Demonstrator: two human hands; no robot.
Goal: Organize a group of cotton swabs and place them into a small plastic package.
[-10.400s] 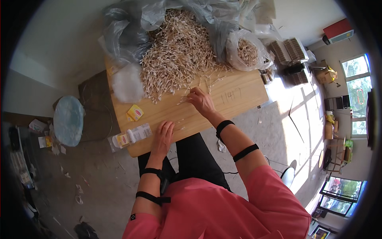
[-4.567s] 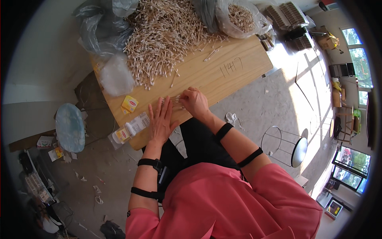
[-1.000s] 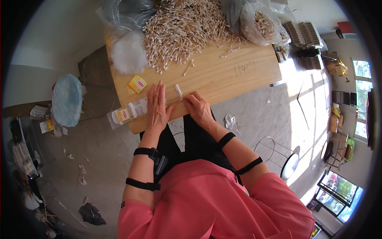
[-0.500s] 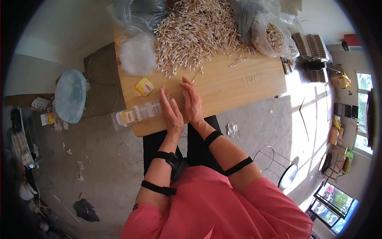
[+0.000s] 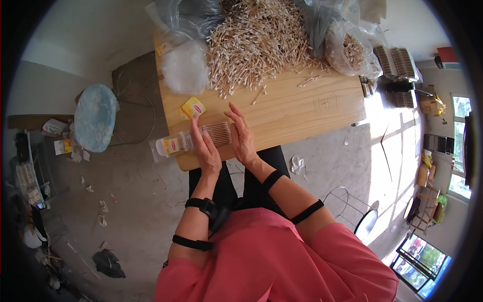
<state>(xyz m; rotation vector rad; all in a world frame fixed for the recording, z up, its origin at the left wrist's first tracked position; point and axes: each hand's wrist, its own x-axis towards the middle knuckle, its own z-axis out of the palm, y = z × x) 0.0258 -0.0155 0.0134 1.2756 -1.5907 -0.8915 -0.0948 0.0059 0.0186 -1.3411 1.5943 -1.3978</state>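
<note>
A clear bag of cotton swabs (image 5: 217, 134) lies near the table's front left edge, the swabs lined up in a row. My left hand (image 5: 205, 151) rests across the bag with its fingers stretched out, covering part of it. At the right end of the row stands my right hand (image 5: 242, 138), fingers straight and its palm turned toward the swabs. The bag's left end shows a yellow label (image 5: 171, 145) and sticks out past the table edge. Just beyond my left fingertips lie small yellow cards (image 5: 193, 107).
A big heap of loose cotton swabs (image 5: 259, 48) covers the far part of the wooden table (image 5: 287, 108). Beside it are a stack of clear bags (image 5: 185, 68) and an open plastic bag of swabs (image 5: 354, 53). A blue-covered stool (image 5: 94, 118) stands to the left.
My hands have moved apart, the left one sliding left along the bag. More of the swab row shows between them. The whole view has shifted slightly.
</note>
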